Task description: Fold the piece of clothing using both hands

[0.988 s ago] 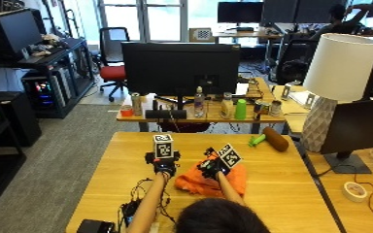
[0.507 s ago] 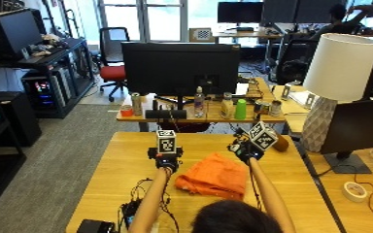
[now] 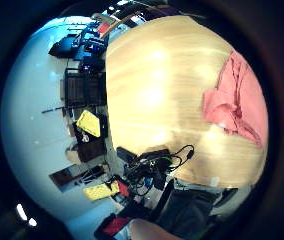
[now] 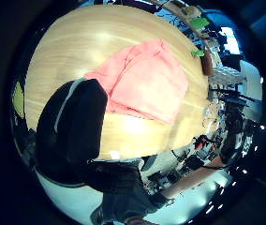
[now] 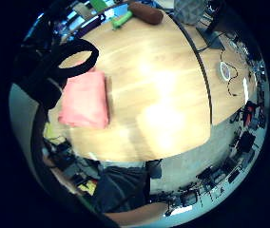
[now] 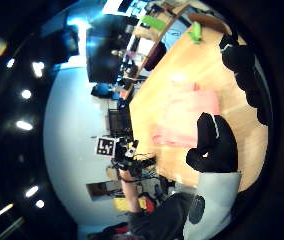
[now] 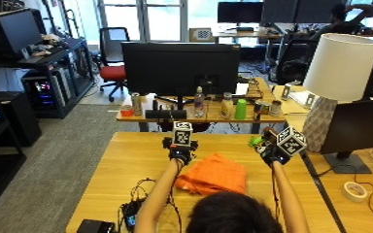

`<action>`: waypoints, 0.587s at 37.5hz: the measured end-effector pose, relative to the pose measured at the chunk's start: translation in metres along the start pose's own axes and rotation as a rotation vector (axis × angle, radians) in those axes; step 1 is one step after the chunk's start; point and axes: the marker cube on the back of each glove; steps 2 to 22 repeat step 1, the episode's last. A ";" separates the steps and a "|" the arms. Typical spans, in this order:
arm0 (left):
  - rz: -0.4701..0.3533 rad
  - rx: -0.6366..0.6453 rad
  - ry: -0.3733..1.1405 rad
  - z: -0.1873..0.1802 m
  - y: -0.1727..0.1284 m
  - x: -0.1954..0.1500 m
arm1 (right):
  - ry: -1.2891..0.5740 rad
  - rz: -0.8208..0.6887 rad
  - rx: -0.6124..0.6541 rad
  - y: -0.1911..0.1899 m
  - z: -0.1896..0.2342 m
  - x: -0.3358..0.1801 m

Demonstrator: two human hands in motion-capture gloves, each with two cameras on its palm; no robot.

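Orange cotton garment point(image 7: 213, 174) sits folded-ish on the pale wooden table point(image 7: 118, 162) between my raised left hand point(image 7: 180, 154) and right hand point(image 7: 272, 154), fingers relaxed and holding nothing, so probably one more fold, needing fresh grips on both edges.

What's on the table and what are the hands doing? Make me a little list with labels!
cloth: orange cloth, folded in a heap on the wooden table
left hand: raised beside the cloth, holding nothing
right hand: raised away from the cloth, holding nothing
also on the table: green thing and brown roll at the far edge
fold: looks partly done
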 end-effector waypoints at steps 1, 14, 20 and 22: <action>0.004 0.009 0.001 -0.002 0.000 0.000 | -0.001 0.003 -0.002 0.000 0.001 0.001; 0.004 0.009 0.001 -0.002 0.000 0.000 | -0.001 0.003 -0.002 0.000 0.001 0.001; 0.004 0.009 0.001 -0.002 0.000 0.000 | -0.001 0.003 -0.002 0.000 0.001 0.001; 0.004 0.009 0.001 -0.002 0.000 0.000 | -0.001 0.003 -0.002 0.000 0.001 0.001</action>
